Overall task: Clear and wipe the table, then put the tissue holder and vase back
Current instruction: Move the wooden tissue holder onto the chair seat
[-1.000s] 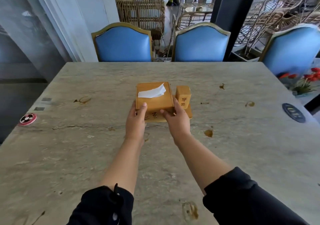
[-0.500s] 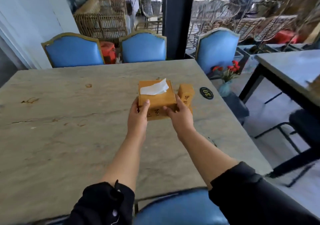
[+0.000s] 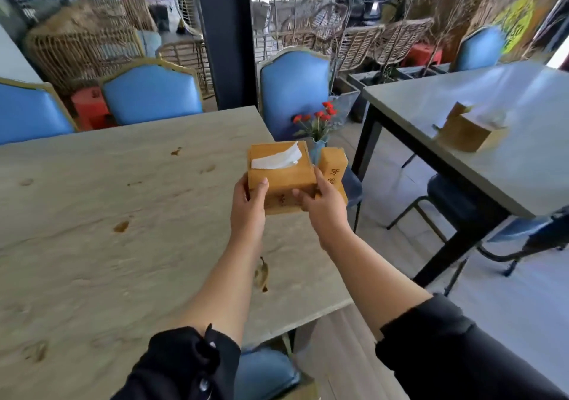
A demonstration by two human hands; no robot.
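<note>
i have the holder gripped from both sides, lifted clear of the tabletop and hanging over its right edge. my left hand clamps the near left corner, thumb up on the front face and the fingers wrapped round the left side. my right hand grips the near right corner, thumb on the front face and the fingers tucked into the gap beside the small box that stands on the same base. a white tissue pokes out of the slot on top. the holder sits roughly level, tilted slightly toward me. just behind it, the vase with red flowers shows, mostly hidden by the holder; i cannot tell what it stands on. the tabletop carries brown stains and a dry leaf near my left forearm. blue chairs line the far side. well apart on the right, a second table holds another wooden holder. both sleeves are black.
</note>
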